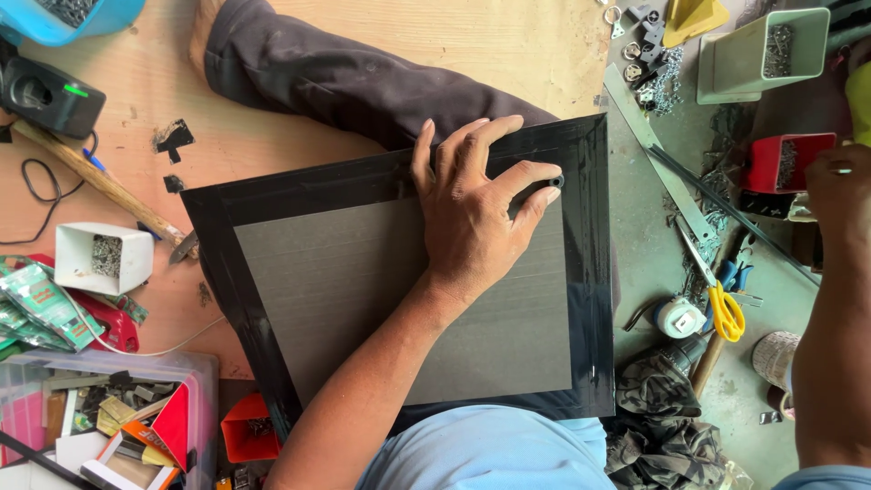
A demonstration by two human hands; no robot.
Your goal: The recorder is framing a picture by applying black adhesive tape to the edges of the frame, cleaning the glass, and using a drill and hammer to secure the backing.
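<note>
A black-framed panel (pixel 581 299) with grey mesh (pixel 363 281) lies flat in front of me, partly over a leg in dark trousers (pixel 345 82). My left hand (pixel 472 218) rests palm-down on the panel's upper right part. Its thumb and forefinger pinch a short black tube (pixel 537 189) against the frame. My right hand (pixel 839 186) is off to the far right, beside a red bin of screws (pixel 785 161). Its fingers are curled, and I cannot tell whether they hold anything.
On the wooden board to the left are a white box of screws (pixel 104 256), a wooden-handled hammer (pixel 100 181) and a black device (pixel 50 95). A clear parts box (pixel 109 408) sits lower left. Right of the panel lie a metal ruler (pixel 658 159), yellow scissors (pixel 726 310) and a green bin (pixel 762 50).
</note>
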